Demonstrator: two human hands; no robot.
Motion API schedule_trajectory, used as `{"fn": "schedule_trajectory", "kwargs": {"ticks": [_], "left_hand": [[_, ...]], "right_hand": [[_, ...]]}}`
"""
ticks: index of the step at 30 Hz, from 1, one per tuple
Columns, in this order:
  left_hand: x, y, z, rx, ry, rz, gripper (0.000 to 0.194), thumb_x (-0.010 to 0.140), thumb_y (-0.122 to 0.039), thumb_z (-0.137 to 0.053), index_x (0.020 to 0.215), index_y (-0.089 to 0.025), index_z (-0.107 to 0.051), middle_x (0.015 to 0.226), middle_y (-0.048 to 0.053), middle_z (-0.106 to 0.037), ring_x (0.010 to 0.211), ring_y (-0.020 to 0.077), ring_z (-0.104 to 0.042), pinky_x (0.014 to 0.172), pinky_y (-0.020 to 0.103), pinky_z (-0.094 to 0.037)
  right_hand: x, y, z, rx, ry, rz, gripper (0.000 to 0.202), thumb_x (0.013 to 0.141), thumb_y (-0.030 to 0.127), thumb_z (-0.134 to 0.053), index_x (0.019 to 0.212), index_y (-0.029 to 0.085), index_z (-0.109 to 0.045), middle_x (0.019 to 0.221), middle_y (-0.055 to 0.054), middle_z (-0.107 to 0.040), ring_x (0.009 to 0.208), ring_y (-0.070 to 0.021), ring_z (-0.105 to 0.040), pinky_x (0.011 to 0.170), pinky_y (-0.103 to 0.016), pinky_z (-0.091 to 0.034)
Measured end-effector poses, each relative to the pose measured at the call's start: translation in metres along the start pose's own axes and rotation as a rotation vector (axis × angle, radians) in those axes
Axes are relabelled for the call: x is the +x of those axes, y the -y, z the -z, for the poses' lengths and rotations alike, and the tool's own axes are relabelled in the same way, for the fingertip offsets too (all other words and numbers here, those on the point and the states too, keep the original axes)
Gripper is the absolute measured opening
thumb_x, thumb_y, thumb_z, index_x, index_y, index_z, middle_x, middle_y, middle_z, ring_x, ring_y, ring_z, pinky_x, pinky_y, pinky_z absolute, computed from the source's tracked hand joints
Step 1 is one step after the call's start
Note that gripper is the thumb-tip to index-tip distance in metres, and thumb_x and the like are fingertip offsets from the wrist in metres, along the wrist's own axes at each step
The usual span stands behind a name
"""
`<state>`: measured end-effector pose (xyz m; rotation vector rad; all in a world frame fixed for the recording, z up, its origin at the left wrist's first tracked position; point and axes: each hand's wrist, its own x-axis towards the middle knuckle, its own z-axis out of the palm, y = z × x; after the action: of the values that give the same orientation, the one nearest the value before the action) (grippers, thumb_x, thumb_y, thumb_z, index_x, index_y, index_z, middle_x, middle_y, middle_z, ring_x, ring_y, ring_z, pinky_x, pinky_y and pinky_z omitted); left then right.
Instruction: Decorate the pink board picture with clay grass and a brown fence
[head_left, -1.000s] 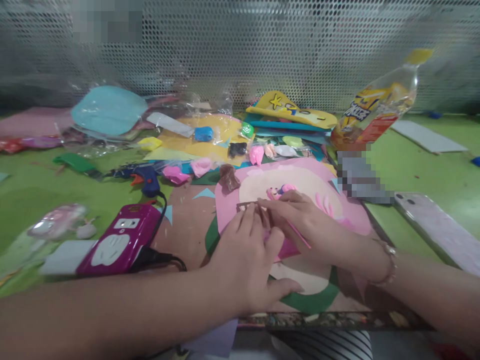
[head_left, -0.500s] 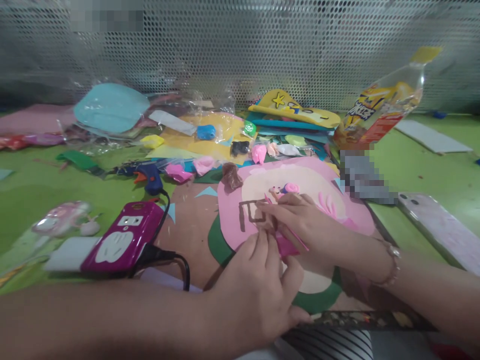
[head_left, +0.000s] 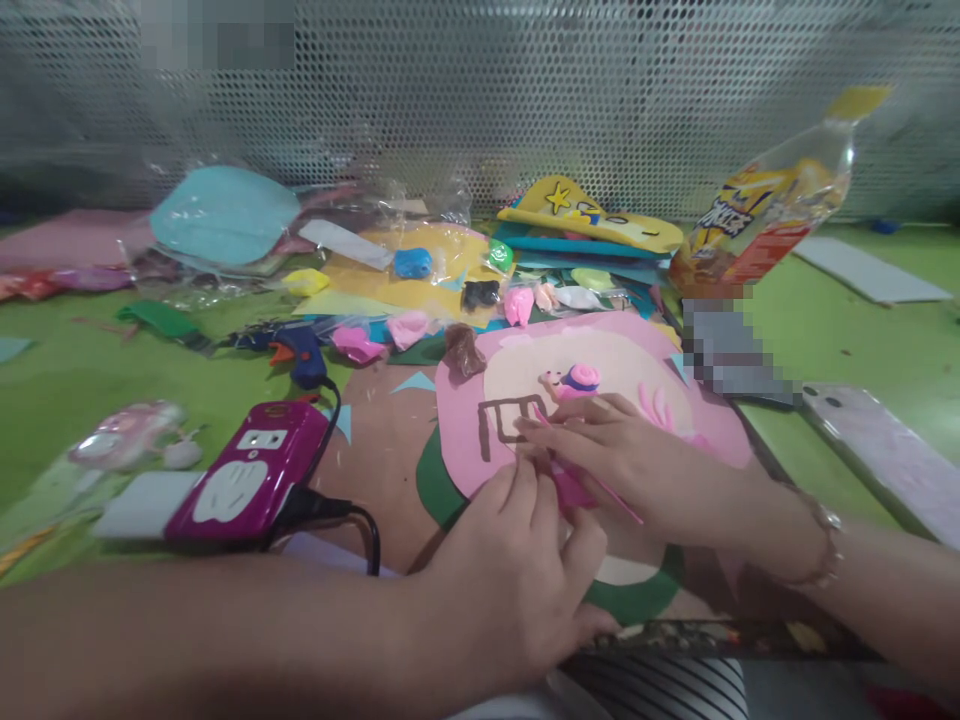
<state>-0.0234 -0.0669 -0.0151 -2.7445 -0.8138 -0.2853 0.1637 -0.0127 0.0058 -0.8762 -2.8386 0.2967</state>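
A pink and cream paper cutout (head_left: 480, 370) lies in front of me with a brown clay outline (head_left: 485, 435) on it, shaped like a small frame with a leg. My right hand (head_left: 634, 460) is closed around a thin pink stick (head_left: 619, 503), its fingertips at the outline's right side. My left hand (head_left: 517, 570) rests just below, fingers bent and tips pressed together by the outline's lower edge; whatever they pinch is hidden. Above the right hand sits a pink and blue clay snail (head_left: 581, 379). A wrapped brown clay lump (head_left: 465, 350) is at the cutout's upper left.
To the left lie a purple power strip (head_left: 251, 470) and a blue glue gun (head_left: 304, 355). Several wrapped clay lumps, such as a blue one (head_left: 412, 263), line the back. A tilted bottle (head_left: 772, 200) and a phone (head_left: 877, 450) are at the right. A perforated metal panel (head_left: 450, 90) stands behind.
My right hand has shifted slightly down and right, uncovering more of the snail and the outline's top right corner. The stick's rear end has swung right. My left hand has barely moved.
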Motion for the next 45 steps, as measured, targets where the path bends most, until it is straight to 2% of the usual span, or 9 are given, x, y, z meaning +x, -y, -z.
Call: {"fn": "schedule_trajectory", "kwargs": {"ticks": [5,18,23,28,32,37,42,45], "left_hand": [[0.001,0.001,0.000,-0.027,-0.005,0.002,0.053,0.085,-0.060,-0.038,0.101,-0.011,-0.050,0.095,0.024,-0.063,0.096,0.0371,-0.059,0.084,0.047,-0.042],[0.000,0.000,0.003,-0.012,-0.045,0.007,0.054,0.084,-0.059,-0.041,0.105,-0.009,-0.049,0.096,0.026,-0.064,0.097,0.0378,-0.060,0.086,0.047,-0.042],[0.001,-0.002,0.003,-0.032,-0.009,-0.022,0.048,0.087,-0.054,-0.039,0.101,-0.010,-0.051,0.082,0.017,-0.065,0.079,0.0315,-0.062,0.073,0.042,-0.047],[-0.001,-0.004,0.001,0.006,-0.032,-0.028,0.057,0.087,-0.058,-0.036,0.104,-0.006,-0.053,0.092,0.023,-0.064,0.089,0.0349,-0.061,0.077,0.042,-0.045],[0.000,-0.004,-0.001,-0.010,-0.028,-0.019,0.057,0.084,-0.060,-0.041,0.102,-0.007,-0.054,0.087,0.020,-0.065,0.087,0.0350,-0.061,0.075,0.041,-0.045],[0.001,-0.004,-0.002,-0.001,-0.085,-0.035,0.056,0.084,-0.059,-0.042,0.102,-0.008,-0.055,0.089,0.021,-0.066,0.089,0.0351,-0.061,0.079,0.042,-0.044],[0.001,-0.004,-0.001,0.004,-0.075,-0.030,0.056,0.084,-0.059,-0.042,0.102,-0.008,-0.054,0.090,0.022,-0.066,0.089,0.0350,-0.061,0.080,0.042,-0.044],[0.001,-0.004,-0.001,0.000,-0.083,-0.025,0.057,0.083,-0.060,-0.043,0.101,-0.008,-0.055,0.089,0.022,-0.066,0.090,0.0344,-0.061,0.078,0.041,-0.045]], "right_hand": [[0.000,0.001,0.003,0.031,0.017,0.040,0.052,0.082,0.015,-0.050,0.133,0.016,-0.042,0.125,-0.011,-0.057,0.115,-0.0272,-0.046,0.095,-0.045,-0.031],[0.000,0.003,0.001,0.053,-0.003,0.061,0.050,0.083,0.020,-0.049,0.133,0.013,-0.042,0.123,-0.013,-0.059,0.115,-0.0275,-0.047,0.098,-0.047,-0.030],[0.009,0.005,-0.006,0.064,-0.072,0.083,0.050,0.085,0.019,-0.047,0.133,0.010,-0.041,0.119,-0.012,-0.060,0.120,-0.0252,-0.042,0.104,-0.045,-0.026],[0.015,0.004,-0.010,0.072,-0.017,0.097,0.048,0.082,0.018,-0.048,0.130,0.010,-0.046,0.116,-0.013,-0.061,0.119,-0.0262,-0.045,0.106,-0.047,-0.022],[0.015,0.003,-0.012,0.016,-0.048,0.081,0.045,0.087,0.018,-0.044,0.131,0.011,-0.045,0.120,-0.013,-0.060,0.122,-0.0260,-0.042,0.105,-0.048,-0.023],[0.016,0.002,-0.015,-0.025,-0.056,0.068,0.053,0.083,0.017,-0.048,0.135,0.011,-0.039,0.124,-0.010,-0.059,0.126,-0.0241,-0.038,0.109,-0.046,-0.018],[0.018,0.003,-0.015,-0.043,-0.071,0.054,0.048,0.087,0.018,-0.043,0.134,0.011,-0.039,0.123,-0.011,-0.059,0.126,-0.0234,-0.037,0.106,-0.046,-0.023],[0.017,0.002,-0.016,-0.056,-0.070,0.060,0.049,0.086,0.016,-0.045,0.133,0.012,-0.040,0.125,-0.012,-0.058,0.127,-0.0230,-0.037,0.107,-0.046,-0.021]]}}
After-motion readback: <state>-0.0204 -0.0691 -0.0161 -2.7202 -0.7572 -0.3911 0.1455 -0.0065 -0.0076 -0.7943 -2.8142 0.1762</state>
